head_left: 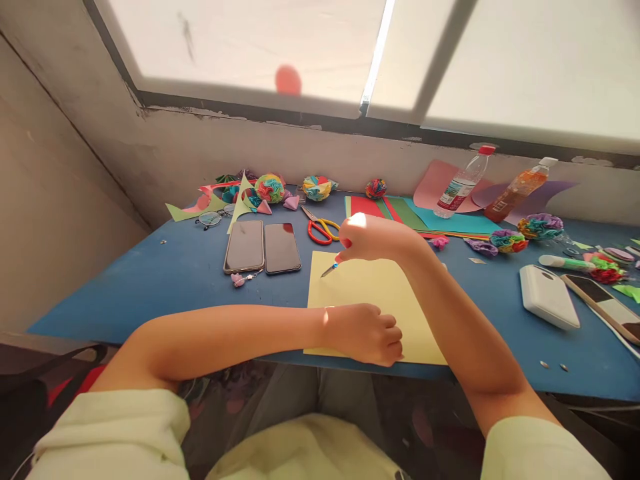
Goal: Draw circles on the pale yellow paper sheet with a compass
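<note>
Pinching a slim pointed tool (329, 269) in a narrow grip between thumb and fingers, the right hand (370, 237) bends at the wrist over the far part of a yellow sheet (350, 288). From my remote seat I see the tip pointing down and leftward, near the sheet's left edge; I cannot tell whether it touches the paper. The left hand (367, 333) lies nearer the body, on the near part of the same sheet, its fingers curled; its palm is hidden, so I cannot tell whether it holds anything.

Just left of the right hand, I note scissors (321, 231) with red and yellow handles. Farther left of that hand, two phones (283, 248) lie side by side, with glasses (209, 219) beyond them. Beyond the right hand, against the wall, sit ruffled paper balls (317, 188); to its far right stand two bottles (463, 183), one red-capped, one white-capped. Well right of both hands, I find a white case (549, 298) on the blue table (165, 283).
</note>
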{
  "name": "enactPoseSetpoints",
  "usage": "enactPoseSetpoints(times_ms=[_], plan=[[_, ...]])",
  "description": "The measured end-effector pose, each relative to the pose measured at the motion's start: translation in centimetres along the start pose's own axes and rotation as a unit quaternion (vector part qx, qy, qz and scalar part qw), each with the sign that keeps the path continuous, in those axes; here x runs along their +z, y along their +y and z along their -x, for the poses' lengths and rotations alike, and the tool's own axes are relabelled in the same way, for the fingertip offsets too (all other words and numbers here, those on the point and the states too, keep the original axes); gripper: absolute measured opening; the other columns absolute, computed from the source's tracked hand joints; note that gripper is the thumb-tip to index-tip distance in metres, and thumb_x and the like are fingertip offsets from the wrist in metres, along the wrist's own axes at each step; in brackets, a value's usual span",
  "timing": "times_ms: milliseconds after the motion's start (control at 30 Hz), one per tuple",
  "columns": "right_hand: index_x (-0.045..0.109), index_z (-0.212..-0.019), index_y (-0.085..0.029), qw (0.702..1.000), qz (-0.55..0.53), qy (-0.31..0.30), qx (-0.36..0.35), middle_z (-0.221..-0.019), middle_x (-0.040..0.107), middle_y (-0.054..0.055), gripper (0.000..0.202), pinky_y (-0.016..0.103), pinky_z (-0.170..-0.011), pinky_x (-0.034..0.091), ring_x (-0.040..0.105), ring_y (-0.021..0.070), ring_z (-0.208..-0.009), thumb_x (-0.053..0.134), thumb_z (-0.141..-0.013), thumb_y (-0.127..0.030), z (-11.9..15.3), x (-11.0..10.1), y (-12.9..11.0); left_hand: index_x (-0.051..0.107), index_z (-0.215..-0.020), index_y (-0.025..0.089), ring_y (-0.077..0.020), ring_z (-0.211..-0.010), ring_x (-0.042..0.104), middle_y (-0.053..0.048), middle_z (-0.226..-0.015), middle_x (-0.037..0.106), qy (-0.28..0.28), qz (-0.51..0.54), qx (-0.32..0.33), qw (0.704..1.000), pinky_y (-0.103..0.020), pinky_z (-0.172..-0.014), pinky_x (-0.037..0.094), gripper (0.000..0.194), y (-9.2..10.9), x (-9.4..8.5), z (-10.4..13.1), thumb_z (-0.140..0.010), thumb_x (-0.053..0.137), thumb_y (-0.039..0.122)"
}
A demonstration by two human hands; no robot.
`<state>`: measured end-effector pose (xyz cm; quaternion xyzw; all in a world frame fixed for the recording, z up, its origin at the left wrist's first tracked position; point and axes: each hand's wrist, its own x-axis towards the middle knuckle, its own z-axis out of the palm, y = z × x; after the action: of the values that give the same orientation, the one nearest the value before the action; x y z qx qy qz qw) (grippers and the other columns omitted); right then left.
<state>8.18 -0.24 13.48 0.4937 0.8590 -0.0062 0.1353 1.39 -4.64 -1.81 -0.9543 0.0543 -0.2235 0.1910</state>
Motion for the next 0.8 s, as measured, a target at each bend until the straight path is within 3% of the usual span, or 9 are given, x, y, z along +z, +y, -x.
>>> enactPoseSetpoints(times_ms=[367, 533, 800], plan=[[0.064, -0.098, -0.014, 0.996, 0.048, -0.027, 0.074, -0.085, 0.059, 0.008, 0.029, 0.024, -0.049, 0.031, 0.056, 0.0182, -0.072, 0.064, -0.077, -0.035, -0.2, -0.1, 0.9, 0.057, -0.07, 0.015, -0.0128, -0.053, 0.042, -0.002, -0.058, 0.045, -0.02, 0.018, -0.004, 1.0, -0.027, -0.042, 0.018, 0.031, -0.1, -0.4, -0.4, -0.092, 0.036, 0.022], [0.063, -0.105, -0.013, 0.993, 0.056, -0.031, 0.1, -0.087, 0.063, 0.01, 0.037, 0.025, -0.051, 0.035, 0.06, 0.0208, -0.075, 0.066, -0.076, -0.035, -0.5, -0.1, 1.2, 0.055, -0.068, 0.016, -0.0126, -0.052, 0.042, -0.001, -0.057, 0.044, 0.009, 0.004, -0.006, 1.0, -0.027, -0.043, 0.02, 0.027, 0.0, -0.1, -0.2, -0.09, 0.04, 0.022], [0.062, -0.104, -0.012, 0.99, 0.064, -0.029, 0.119, -0.089, 0.064, 0.013, 0.03, 0.026, -0.053, 0.036, 0.061, 0.0225, -0.078, 0.065, -0.077, -0.026, -2.0, 0.5, 2.1, 0.054, -0.065, 0.015, -0.0124, -0.052, 0.044, -0.001, -0.057, 0.045, 0.052, -0.023, -0.009, 0.998, -0.027, -0.043, 0.022, 0.026, 0.1, 0.5, -0.1, -0.088, 0.043, 0.021]])
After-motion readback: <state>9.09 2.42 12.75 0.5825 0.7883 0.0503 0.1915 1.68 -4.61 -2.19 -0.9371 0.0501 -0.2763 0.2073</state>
